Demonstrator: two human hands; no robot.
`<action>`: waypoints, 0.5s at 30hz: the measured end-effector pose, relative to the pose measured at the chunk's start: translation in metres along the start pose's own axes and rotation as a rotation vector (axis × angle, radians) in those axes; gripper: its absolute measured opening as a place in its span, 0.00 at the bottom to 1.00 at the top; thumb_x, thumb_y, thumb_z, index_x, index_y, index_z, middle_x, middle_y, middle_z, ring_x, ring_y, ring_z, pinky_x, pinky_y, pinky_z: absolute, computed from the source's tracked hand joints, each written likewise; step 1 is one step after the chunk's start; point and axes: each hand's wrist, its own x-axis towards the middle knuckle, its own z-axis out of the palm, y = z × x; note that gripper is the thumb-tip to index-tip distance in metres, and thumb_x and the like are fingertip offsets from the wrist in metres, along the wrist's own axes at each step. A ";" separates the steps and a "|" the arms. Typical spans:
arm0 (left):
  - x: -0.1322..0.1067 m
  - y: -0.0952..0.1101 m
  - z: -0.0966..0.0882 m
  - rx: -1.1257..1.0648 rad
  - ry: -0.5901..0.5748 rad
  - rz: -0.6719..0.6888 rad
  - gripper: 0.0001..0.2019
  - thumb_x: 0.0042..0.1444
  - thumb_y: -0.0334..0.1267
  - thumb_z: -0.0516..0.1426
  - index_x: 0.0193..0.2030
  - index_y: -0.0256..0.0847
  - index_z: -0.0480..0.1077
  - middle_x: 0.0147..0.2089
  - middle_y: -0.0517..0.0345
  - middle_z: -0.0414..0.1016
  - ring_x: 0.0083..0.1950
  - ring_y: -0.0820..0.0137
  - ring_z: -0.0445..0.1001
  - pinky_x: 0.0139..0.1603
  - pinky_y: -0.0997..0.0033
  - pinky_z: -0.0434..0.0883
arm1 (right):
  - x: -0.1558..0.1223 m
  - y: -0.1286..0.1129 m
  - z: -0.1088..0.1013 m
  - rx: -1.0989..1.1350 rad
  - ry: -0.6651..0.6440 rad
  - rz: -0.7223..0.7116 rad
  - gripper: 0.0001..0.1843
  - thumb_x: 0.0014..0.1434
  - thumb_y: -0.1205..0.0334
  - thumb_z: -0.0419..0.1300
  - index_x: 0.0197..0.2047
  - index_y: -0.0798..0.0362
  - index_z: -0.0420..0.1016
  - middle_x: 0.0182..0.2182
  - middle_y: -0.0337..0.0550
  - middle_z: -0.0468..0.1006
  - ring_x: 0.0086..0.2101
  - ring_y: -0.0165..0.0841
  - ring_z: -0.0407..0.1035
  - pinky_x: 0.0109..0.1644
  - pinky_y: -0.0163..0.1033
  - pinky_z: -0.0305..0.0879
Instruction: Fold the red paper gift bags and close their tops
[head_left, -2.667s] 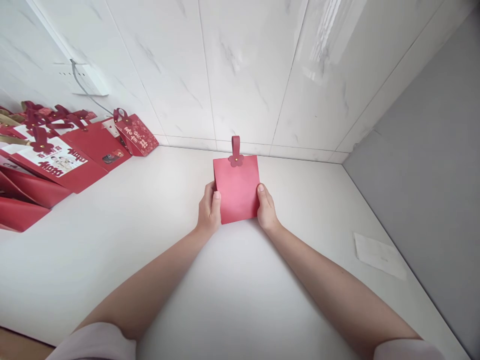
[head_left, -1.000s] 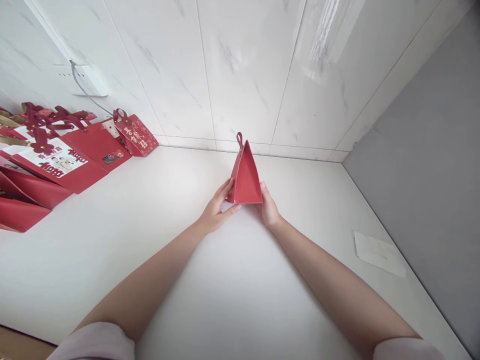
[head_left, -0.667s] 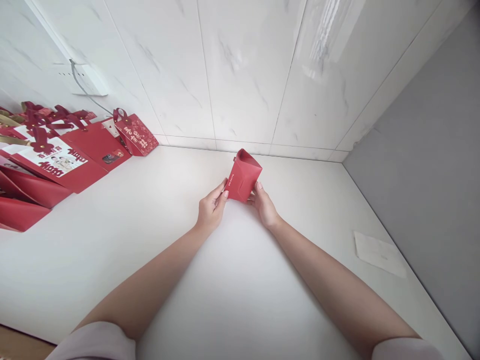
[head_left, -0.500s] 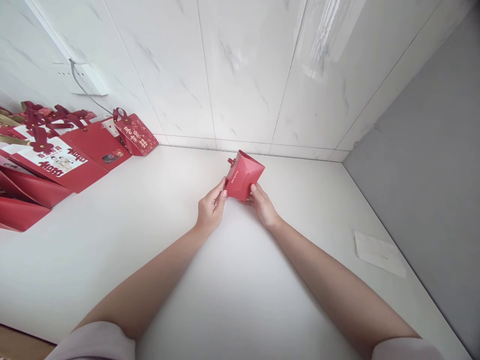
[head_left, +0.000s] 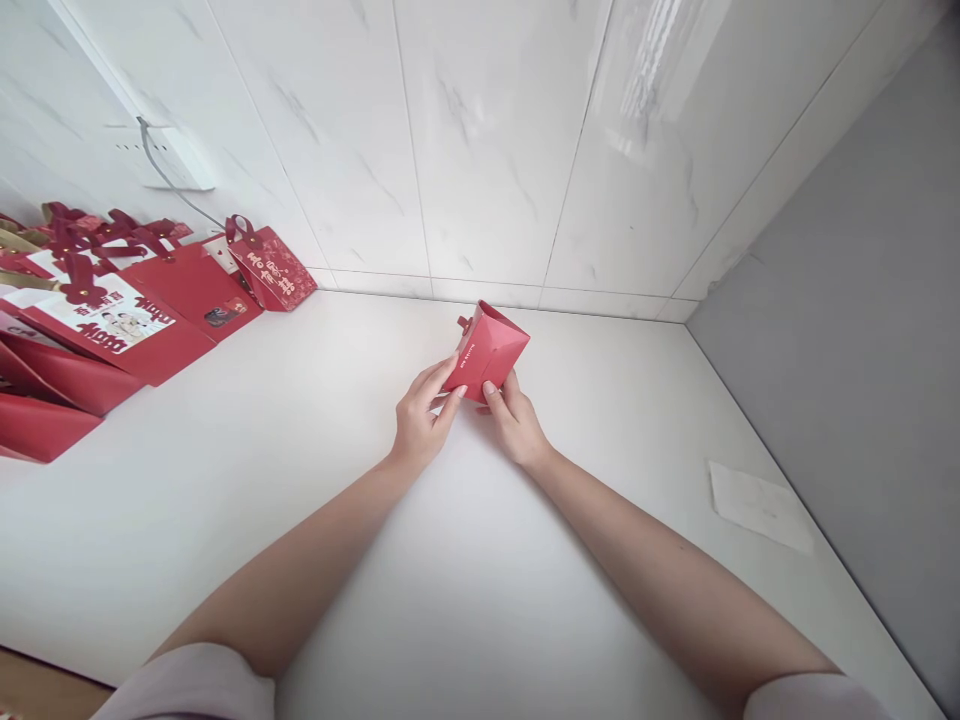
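Observation:
A small red paper gift box [head_left: 489,350] with white lettering on one side is held tilted just above the white tabletop, near the wall. Its triangular end panels show, and a short dark red ribbon sticks out at its upper left. My left hand [head_left: 425,413] grips the left edge, thumb at the lower corner and fingers along the side. From the right, my right hand [head_left: 517,420] holds the lower edge, its thumb pressed on the near face and other fingers partly hidden behind. Both hands are closed on the box.
Several red gift bags [head_left: 176,290] with ribbon handles stand at the left by the tiled wall [head_left: 487,150]. A smaller red box [head_left: 281,270] leans beside them. A grey cable [head_left: 169,180] hangs from a wall socket. A white flat piece [head_left: 757,505] lies on the right.
My right thumb has moved left along the lower edge of the box. The fingers of my left hand have shifted slightly right over its side. The box stays almost in place.

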 end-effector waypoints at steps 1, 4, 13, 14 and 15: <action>-0.001 -0.002 0.000 -0.009 0.008 -0.010 0.23 0.62 0.43 0.58 0.64 0.48 0.66 0.63 0.52 0.70 0.59 0.63 0.74 0.51 0.65 0.80 | -0.003 -0.003 0.003 -0.016 0.001 -0.014 0.33 0.67 0.40 0.49 0.70 0.42 0.52 0.59 0.44 0.72 0.52 0.43 0.72 0.51 0.51 0.72; -0.002 -0.007 0.001 -0.033 0.041 -0.036 0.24 0.61 0.43 0.59 0.64 0.47 0.67 0.62 0.52 0.72 0.53 0.63 0.78 0.52 0.63 0.80 | -0.009 -0.012 0.009 -0.035 0.029 -0.047 0.32 0.68 0.42 0.48 0.71 0.42 0.49 0.60 0.44 0.71 0.55 0.43 0.69 0.56 0.52 0.70; -0.005 -0.012 0.004 0.034 0.095 -0.038 0.22 0.58 0.44 0.62 0.59 0.45 0.72 0.54 0.53 0.79 0.41 0.64 0.82 0.46 0.60 0.83 | -0.012 -0.012 0.011 -0.164 0.070 -0.037 0.32 0.69 0.45 0.46 0.72 0.43 0.45 0.57 0.47 0.73 0.60 0.45 0.64 0.61 0.55 0.63; -0.005 -0.011 0.004 0.036 0.098 -0.026 0.22 0.58 0.44 0.62 0.59 0.45 0.72 0.54 0.54 0.78 0.41 0.64 0.82 0.46 0.61 0.83 | -0.012 -0.012 0.011 -0.171 0.069 -0.035 0.32 0.69 0.45 0.46 0.71 0.43 0.45 0.57 0.47 0.72 0.60 0.45 0.65 0.61 0.55 0.63; -0.004 -0.011 0.004 0.041 0.099 -0.007 0.22 0.58 0.43 0.62 0.59 0.46 0.72 0.55 0.54 0.78 0.40 0.65 0.82 0.45 0.62 0.83 | -0.012 -0.012 0.011 -0.175 0.068 -0.037 0.31 0.69 0.45 0.46 0.71 0.44 0.45 0.58 0.47 0.72 0.60 0.45 0.65 0.61 0.55 0.64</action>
